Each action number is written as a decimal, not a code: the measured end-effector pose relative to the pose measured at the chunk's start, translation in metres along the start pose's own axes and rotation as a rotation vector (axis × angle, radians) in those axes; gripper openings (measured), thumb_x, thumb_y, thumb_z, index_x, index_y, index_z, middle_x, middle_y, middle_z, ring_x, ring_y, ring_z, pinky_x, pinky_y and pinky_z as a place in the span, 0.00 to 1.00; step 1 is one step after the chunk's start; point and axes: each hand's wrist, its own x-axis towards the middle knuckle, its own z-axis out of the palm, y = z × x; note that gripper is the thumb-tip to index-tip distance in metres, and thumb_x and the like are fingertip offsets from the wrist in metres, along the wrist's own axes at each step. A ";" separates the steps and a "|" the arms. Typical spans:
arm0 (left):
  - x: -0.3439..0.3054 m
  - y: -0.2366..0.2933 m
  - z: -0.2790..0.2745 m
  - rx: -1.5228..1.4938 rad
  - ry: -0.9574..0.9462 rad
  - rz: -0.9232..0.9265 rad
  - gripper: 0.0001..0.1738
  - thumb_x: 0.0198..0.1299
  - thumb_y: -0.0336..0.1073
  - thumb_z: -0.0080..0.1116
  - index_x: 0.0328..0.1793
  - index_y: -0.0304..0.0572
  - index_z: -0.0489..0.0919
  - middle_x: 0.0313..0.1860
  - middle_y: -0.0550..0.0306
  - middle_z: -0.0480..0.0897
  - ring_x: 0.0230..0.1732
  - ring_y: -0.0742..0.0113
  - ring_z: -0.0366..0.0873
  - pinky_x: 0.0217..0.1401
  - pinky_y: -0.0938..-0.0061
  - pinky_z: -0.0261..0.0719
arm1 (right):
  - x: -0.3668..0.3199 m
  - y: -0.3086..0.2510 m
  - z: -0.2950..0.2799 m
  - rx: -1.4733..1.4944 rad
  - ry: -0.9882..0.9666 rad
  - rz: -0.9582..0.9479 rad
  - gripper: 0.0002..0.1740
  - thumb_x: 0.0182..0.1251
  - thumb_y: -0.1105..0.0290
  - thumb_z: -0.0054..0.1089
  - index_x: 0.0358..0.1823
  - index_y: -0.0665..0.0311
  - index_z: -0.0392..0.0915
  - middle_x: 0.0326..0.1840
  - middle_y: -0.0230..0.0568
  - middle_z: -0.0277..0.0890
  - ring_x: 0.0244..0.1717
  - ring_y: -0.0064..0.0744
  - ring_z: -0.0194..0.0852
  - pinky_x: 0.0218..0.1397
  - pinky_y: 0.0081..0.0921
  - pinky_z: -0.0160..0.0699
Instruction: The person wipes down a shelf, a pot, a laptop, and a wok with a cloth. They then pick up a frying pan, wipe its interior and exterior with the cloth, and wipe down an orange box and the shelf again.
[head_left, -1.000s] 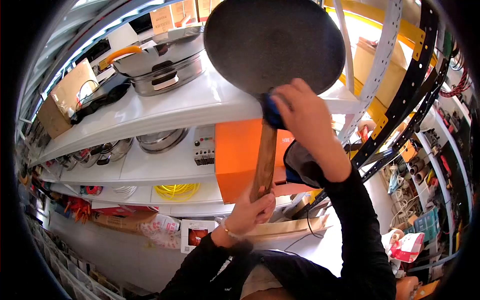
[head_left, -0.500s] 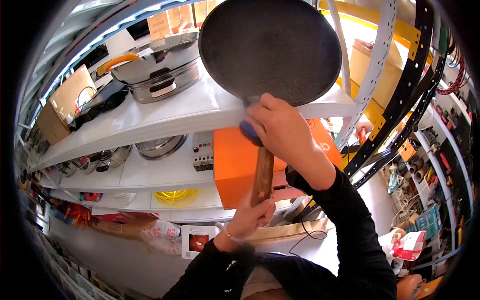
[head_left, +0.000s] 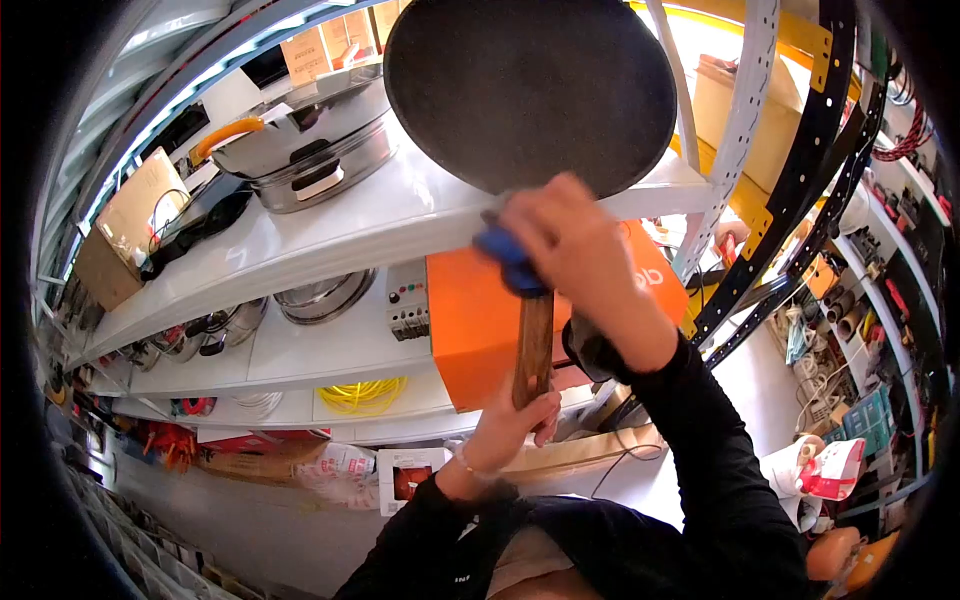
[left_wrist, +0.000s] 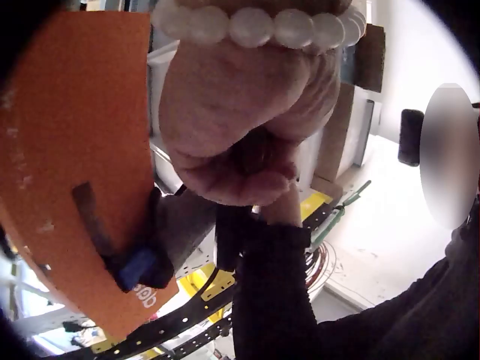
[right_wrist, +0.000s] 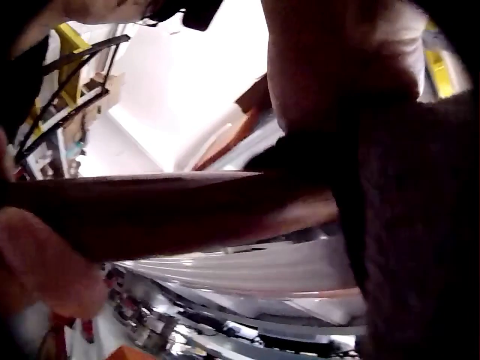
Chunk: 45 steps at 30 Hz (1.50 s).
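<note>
A round dark pan [head_left: 530, 90] with a wooden handle [head_left: 533, 345] is held up in front of the white shelves in the head view. My left hand [head_left: 515, 420] grips the lower end of the handle; the left wrist view shows its fingers [left_wrist: 240, 127] curled tight. My right hand [head_left: 570, 250] presses a blue cloth [head_left: 505, 255] round the neck where the handle meets the pan. The same blue cloth [left_wrist: 139, 266] shows in the left wrist view against the orange box. The right wrist view is blurred, with only the handle [right_wrist: 172, 214] crossing it.
Steel pots [head_left: 300, 150] stand on the top white shelf [head_left: 380, 225], more below. An orange box [head_left: 480, 310] sits right behind the handle. A yellow cable coil [head_left: 360, 393] lies lower down. Perforated metal uprights [head_left: 735, 130] rise at the right, and a cardboard box [head_left: 130, 210] stands far left.
My right hand and the blue cloth have slid down and left from the pan's edge onto the neck of the handle. The pan has shifted slightly up and left.
</note>
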 end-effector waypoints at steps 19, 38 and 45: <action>0.045 0.103 -0.015 0.434 0.093 0.070 0.21 0.65 0.36 0.57 0.60 0.38 0.67 0.26 0.60 0.73 0.18 0.76 0.70 0.22 0.78 0.69 | 0.022 0.038 -0.038 -0.225 -0.177 0.141 0.21 0.62 0.53 0.60 0.33 0.68 0.82 0.38 0.52 0.76 0.43 0.54 0.75 0.48 0.41 0.76; 0.033 0.126 -0.058 1.763 0.808 0.676 0.17 0.57 0.33 0.62 0.51 0.41 0.70 0.32 0.40 0.80 0.34 0.38 0.79 0.33 0.53 0.76 | 0.028 0.031 -0.037 -0.346 -0.447 0.205 0.15 0.67 0.62 0.55 0.35 0.67 0.81 0.40 0.51 0.76 0.43 0.53 0.78 0.48 0.45 0.76; 0.029 0.128 -0.054 1.954 0.814 0.804 0.24 0.55 0.29 0.63 0.57 0.38 0.69 0.41 0.45 0.79 0.38 0.44 0.80 0.34 0.59 0.79 | 0.049 0.109 -0.084 -0.730 -0.339 0.184 0.13 0.63 0.62 0.59 0.34 0.67 0.82 0.38 0.54 0.78 0.42 0.55 0.78 0.46 0.45 0.77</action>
